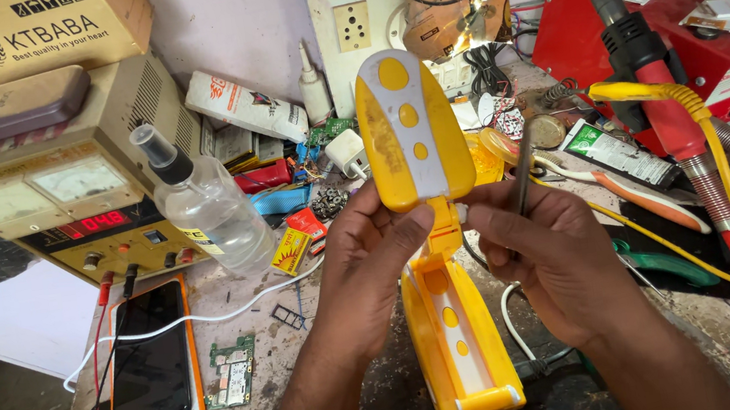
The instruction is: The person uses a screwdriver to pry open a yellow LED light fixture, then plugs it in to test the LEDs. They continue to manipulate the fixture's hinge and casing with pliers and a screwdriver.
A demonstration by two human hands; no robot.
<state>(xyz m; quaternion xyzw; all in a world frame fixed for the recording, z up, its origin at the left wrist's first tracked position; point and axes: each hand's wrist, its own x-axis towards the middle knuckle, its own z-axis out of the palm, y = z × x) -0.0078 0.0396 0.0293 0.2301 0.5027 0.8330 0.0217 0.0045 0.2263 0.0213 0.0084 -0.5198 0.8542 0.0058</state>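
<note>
Here | left hand (371, 265) fingers clasp yellow folding lamp (429, 225) (hinge) | right hand (550, 256) fingers closed on thin tool (524, 165) beside it

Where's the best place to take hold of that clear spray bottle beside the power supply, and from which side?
Grip the clear spray bottle around its wide body, below the black nozzle, probably coming from its right front. It leans left toward the power supply, which blocks that side, and the narrow neck offers little hold.
</note>
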